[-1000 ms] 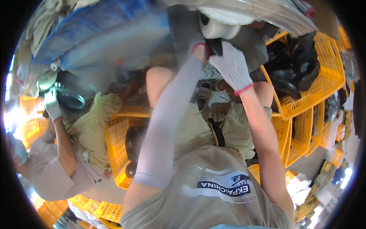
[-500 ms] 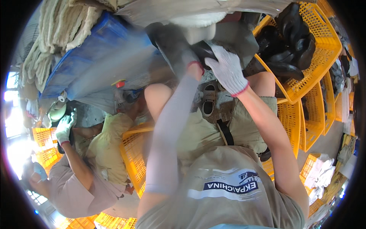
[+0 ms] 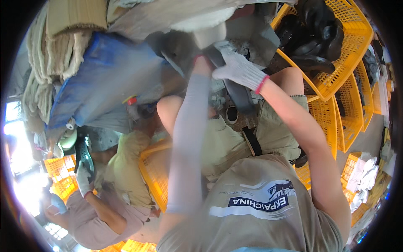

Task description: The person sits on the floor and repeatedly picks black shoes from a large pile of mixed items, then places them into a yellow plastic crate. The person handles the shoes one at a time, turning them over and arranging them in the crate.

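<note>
My right hand, in a white knitted glove with a pink cuff, is closed around a long black shoe-shaped piece. One end of the piece slants down between my knees. The other lies by a white rounded part beneath a fluffy white roll. My left hand is beside the right, at the end of a grey-sleeved arm. Blur and the dark things around it hide its fingers. A dark grey guard-like sheet lies behind the hands.
Yellow crates stand at my right; the nearest crate holds several glossy black shoe-like pieces. A blue panel and stacked pale cloth discs are at far left. At left a co-worker's gloved hand holds a dark sole.
The black piece has swung so that its end points toward my knees. My right hand shifted slightly left. The co-worker's hand is lower, with the dark sole now upright above it.
</note>
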